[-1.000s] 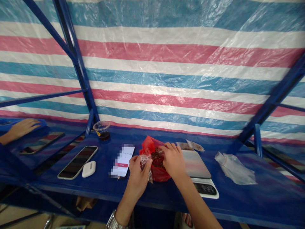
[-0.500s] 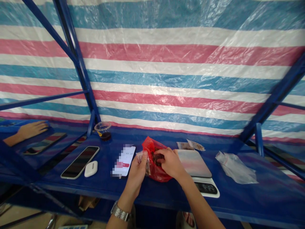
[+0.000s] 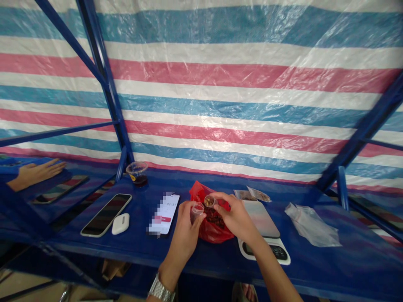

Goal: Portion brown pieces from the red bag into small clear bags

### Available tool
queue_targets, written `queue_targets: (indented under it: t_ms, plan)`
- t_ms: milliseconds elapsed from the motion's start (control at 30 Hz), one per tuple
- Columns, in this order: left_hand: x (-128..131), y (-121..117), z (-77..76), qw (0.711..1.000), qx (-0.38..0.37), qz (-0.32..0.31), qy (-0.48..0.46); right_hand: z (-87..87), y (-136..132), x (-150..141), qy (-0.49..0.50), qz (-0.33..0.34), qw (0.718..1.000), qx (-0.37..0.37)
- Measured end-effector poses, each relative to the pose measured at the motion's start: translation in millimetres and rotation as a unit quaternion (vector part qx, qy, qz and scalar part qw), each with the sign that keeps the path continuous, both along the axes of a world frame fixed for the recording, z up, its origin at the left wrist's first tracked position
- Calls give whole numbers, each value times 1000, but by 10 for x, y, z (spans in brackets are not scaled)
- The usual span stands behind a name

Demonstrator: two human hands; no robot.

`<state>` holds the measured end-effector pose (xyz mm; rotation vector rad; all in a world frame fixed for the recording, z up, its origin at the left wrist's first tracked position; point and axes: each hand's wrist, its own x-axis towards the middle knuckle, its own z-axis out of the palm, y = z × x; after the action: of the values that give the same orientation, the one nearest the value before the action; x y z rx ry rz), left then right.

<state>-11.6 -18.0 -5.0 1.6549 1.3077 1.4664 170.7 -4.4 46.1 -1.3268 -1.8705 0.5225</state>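
Observation:
In the middle, my left hand (image 3: pixel 188 220) is closed around a small clear plastic bag (image 3: pixel 197 208), its mouth opened into a round shape. My right hand (image 3: pixel 231 214) pinches a small clear cup (image 3: pixel 210 201) holding brown bits, tilted beside the bag's mouth. Beneath both hands a red plastic bag (image 3: pixel 217 235) lies open on the blue table, with dark brown dried pieces (image 3: pixel 214 219) inside. Right of it stands a kitchen scale (image 3: pixel 262 222), partly covered by my right forearm.
Two filled clear packets (image 3: pixel 252 194) lie behind the scale; flat clear bags (image 3: pixel 313 224) lie at right. Left are a lit phone (image 3: pixel 166 214), a white earbud case (image 3: pixel 120 224), a dark phone (image 3: pixel 106 214) and a drink cup (image 3: pixel 137 174). Another person's hand (image 3: pixel 40 174) rests far left.
My right hand has come up out of the red bag with the small cup of brown bits. In my left hand, the clear bag's mouth now faces upward beside it.

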Motion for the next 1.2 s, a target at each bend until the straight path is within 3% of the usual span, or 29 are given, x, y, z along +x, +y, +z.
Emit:
queue_targets:
  t_ms: [267,500,667,800,967,1200]
  plan:
    - [47,-17,-20,999,15,-25,26,154,-185,-211,-177,16,971,161]
    - [37,-8,-28,1000,9,-27,8,166,-185,-194,-179,-1,965,191]
    - [11,31,-51,999,-31,14,-22,108,-116,-54,-201,-96,962,159]
    - [-3,75,-39,994,-91,-22,-55,-15,-32,-19,-286,-101,948,92]
    - [28,147,-30,992,-106,-42,-51,-93,96,-151,-344,-152,925,59]
    - [59,298,-84,978,-125,-58,-159,-225,247,-152,-254,-123,959,34]
